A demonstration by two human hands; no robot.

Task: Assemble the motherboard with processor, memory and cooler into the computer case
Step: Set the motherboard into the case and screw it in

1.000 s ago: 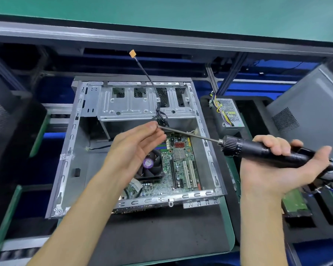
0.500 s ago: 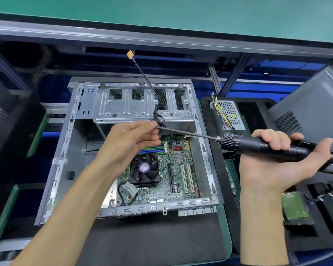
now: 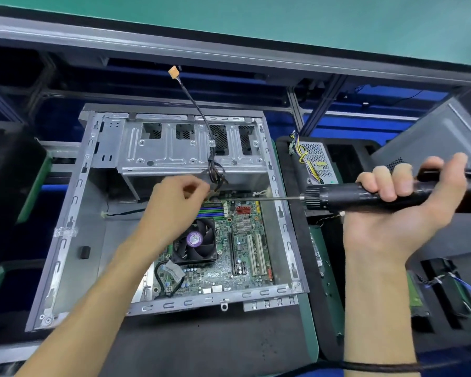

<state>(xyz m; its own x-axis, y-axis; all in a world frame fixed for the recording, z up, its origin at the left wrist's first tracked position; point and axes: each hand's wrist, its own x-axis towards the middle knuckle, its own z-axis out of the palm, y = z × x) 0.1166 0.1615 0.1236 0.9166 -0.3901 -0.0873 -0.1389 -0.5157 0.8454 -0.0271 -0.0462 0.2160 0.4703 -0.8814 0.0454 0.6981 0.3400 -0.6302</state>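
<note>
An open grey computer case (image 3: 74,202) lies flat on a dark mat. Inside it sits the green motherboard (image 3: 242,257) with a black cooler fan (image 3: 196,242) and memory sticks (image 3: 211,210). My right hand (image 3: 397,213) grips a black electric screwdriver (image 3: 359,195), held level, its long bit (image 3: 256,198) pointing left over the board's far edge. My left hand (image 3: 178,208) hovers above the board with its fingertips pinched together at the bit's tip; whether a screw is between them is hidden.
A black cable with an orange connector (image 3: 173,72) rises from the drive cage (image 3: 185,151). A power supply (image 3: 314,163) with coloured wires lies right of the case. A grey case panel (image 3: 433,137) stands at far right. Foam trays hold parts at lower right.
The view has shifted so the case sits lower and nearer. My left hand's fingers have curled tighter at the bit's tip. The screwdriver has levelled out.
</note>
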